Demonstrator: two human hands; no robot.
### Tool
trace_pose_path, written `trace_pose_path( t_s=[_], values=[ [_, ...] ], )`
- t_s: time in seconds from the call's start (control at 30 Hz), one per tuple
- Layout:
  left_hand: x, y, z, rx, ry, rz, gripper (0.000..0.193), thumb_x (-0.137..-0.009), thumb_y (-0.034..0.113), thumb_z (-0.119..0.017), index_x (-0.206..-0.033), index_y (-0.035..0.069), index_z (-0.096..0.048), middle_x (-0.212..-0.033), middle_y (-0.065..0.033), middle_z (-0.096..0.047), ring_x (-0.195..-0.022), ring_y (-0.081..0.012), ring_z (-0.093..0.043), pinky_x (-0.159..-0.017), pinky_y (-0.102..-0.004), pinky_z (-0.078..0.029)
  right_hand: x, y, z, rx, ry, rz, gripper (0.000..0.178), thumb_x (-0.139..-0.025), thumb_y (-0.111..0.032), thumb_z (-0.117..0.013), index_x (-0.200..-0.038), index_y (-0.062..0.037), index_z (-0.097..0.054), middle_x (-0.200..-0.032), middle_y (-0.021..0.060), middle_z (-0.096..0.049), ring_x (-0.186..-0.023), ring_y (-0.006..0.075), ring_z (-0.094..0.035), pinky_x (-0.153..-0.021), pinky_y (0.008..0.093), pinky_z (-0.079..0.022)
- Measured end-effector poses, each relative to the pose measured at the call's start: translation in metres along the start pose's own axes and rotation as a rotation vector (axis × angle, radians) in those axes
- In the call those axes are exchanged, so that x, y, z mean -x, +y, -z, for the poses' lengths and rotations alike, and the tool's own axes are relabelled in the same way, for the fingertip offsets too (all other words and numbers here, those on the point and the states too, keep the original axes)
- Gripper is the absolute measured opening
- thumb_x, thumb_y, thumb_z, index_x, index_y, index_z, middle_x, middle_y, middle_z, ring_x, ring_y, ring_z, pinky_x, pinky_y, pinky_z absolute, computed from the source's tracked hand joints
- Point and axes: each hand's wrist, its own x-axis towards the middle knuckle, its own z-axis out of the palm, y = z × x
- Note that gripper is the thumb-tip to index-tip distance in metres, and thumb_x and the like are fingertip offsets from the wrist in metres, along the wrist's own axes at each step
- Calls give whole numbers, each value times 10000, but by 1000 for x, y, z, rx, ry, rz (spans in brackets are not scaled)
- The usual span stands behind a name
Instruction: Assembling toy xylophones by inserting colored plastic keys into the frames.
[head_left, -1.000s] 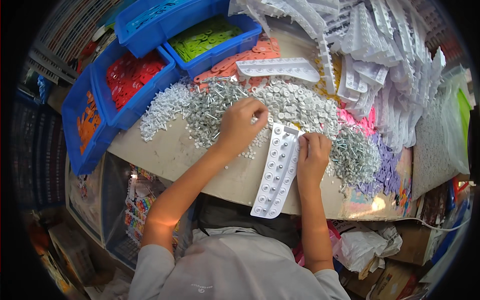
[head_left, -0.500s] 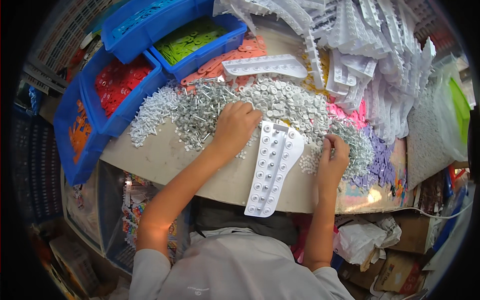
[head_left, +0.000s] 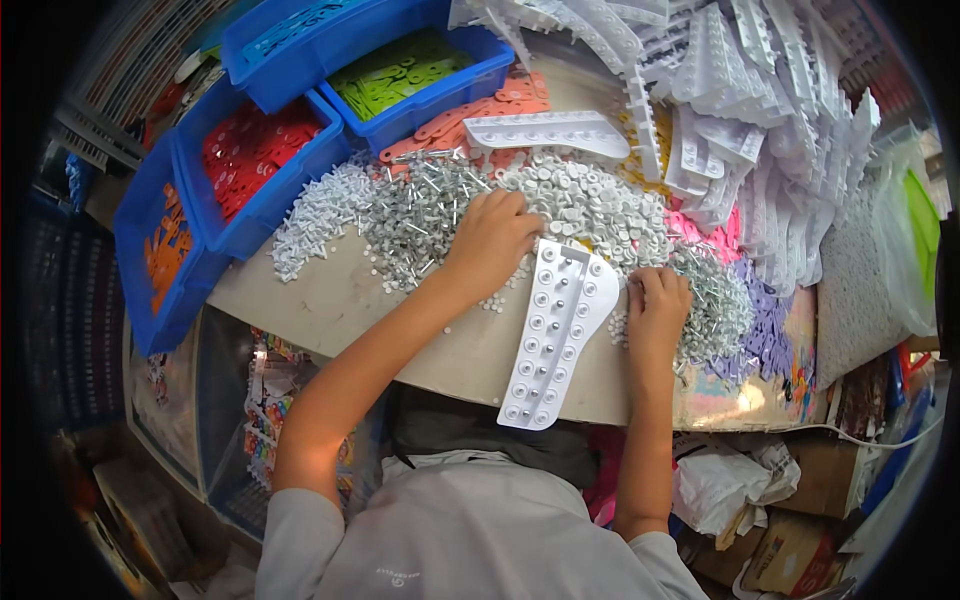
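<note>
A white plastic strip tray [head_left: 548,325] with two rows of round sockets lies in front of me, its near end jutting past the table edge. Small silver pins stand in its middle channel. My left hand [head_left: 492,240] is at its far left corner, fingers curled together against the pile of white round caps [head_left: 590,195]; whatever they hold is hidden. Right of the tray, my right hand [head_left: 660,300] is closed in a pinch by the near metal pins [head_left: 715,305], and what lies between its fingertips is too small to name. Silver pins [head_left: 425,195] are heaped beyond my left wrist.
Blue bins hold red pieces [head_left: 250,165], green pieces [head_left: 400,75] and orange pieces [head_left: 168,245]. White plastic pins [head_left: 315,215] lie at left, purple pieces [head_left: 765,320] at right. Stacked white strips [head_left: 720,70] crowd the back right, beside a filled clear bag [head_left: 870,270].
My right hand has shifted left toward the white tray, its fingers still closed. The left hand stays by the tray's far corner. The whole view has slid slightly.
</note>
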Motion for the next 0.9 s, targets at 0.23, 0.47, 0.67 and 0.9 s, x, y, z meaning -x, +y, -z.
trace_pose_path(
  t_s=[0.23,0.47,0.67,0.9],
  values=[
    [7,-1,34,3,72,52,119,-824,117,-752,-925,84,-697,-899,-69,-649,-919,-279,-604,-844,-407,-468,12,-21,26,-420,-69,-207,101,-869,-19,-682,-965,-11,-652,-916,116,-643,-902,281,-595,-849,388,-464],
    [16,30,42,428,-47,378,122,-863,101,-734,-975,55,-735,-935,-92,-707,-891,-289,-644,-807,-394,-521,4,-41,15,-579,-175,-131,109,-869,-17,-674,-974,11,-660,-878,81,-614,-839,195,-586,-804,323,-471],
    [23,38,22,357,-96,125,115,-856,105,-739,-963,63,-744,-931,-79,-689,-945,-275,-637,-834,-390,-513,3,-42,4,-527,-138,-118,96,-878,-24,-681,-966,6,-659,-867,82,-613,-834,202,-577,-786,333,-475],
    [27,35,8,382,-75,177,89,-860,105,-728,-938,61,-737,-920,-72,-667,-922,-278,-639,-812,-387,-517,9,-43,-3,-503,-101,-135,76,-879,-20,-699,-941,-3,-658,-883,100,-604,-857,241,-576,-784,359,-471]
  ],
)
